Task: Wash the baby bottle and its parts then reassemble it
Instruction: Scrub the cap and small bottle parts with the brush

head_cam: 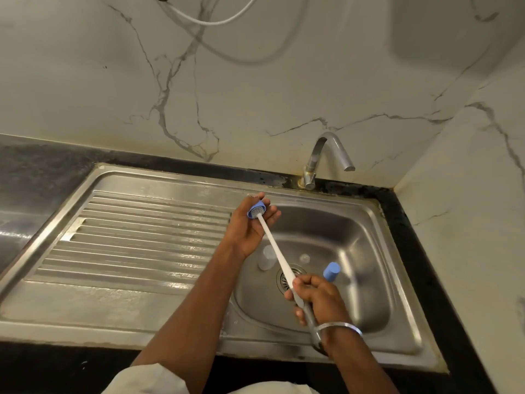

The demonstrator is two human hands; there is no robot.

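My left hand point(250, 226) holds a small blue bottle ring point(256, 211) over the left edge of the basin, fingers curled under it. My right hand point(315, 294) grips the white and grey handle of a bottle brush point(277, 251), whose grey bristle head sits inside the ring. In the sink basin point(355, 251) lie the clear bottle body point(267, 258), a clear teat point(304, 257) and a blue cap point(331, 273), close to the drain point(288, 275).
A chrome tap point(324, 157) stands behind the basin, spout turned right, no water running. The ribbed steel drainboard point(136, 237) stretches to the left. Marble walls close the back and right side. A white hose point(216, 21) hangs on the wall above.
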